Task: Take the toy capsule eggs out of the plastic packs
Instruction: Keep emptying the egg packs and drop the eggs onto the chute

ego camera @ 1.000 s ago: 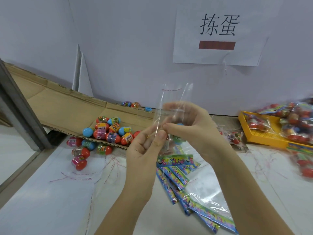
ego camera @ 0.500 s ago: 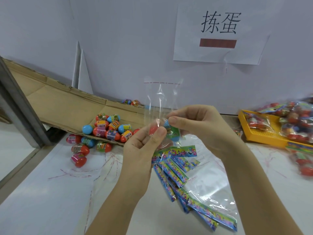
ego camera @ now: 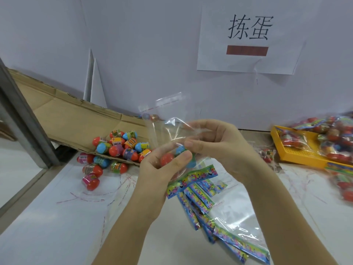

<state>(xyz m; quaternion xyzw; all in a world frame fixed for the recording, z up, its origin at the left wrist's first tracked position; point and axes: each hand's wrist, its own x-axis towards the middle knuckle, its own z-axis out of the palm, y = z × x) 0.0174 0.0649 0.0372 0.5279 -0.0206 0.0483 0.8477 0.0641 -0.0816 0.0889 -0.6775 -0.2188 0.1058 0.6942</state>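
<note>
A paper sign (ego camera: 248, 62) hangs on the pale wall (ego camera: 143, 44). Below it lies a white tabletop (ego camera: 57, 236), with flattened cardboard (ego camera: 76, 119) to the sign's lower left.

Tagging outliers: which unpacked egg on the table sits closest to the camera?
The red egg with the pink label, at the front of the loose pile; every other loose egg lies farther back, toward the cardboard.

Clear glossy crinkled plastic pack (ego camera: 168, 121), shiny smooth plastic capsule eggs (ego camera: 118, 148), matt brown corrugated cardboard sheet (ego camera: 76, 119), perforated yellow plastic tray (ego camera: 298, 152), matt white paper sign (ego camera: 248, 39).
</note>
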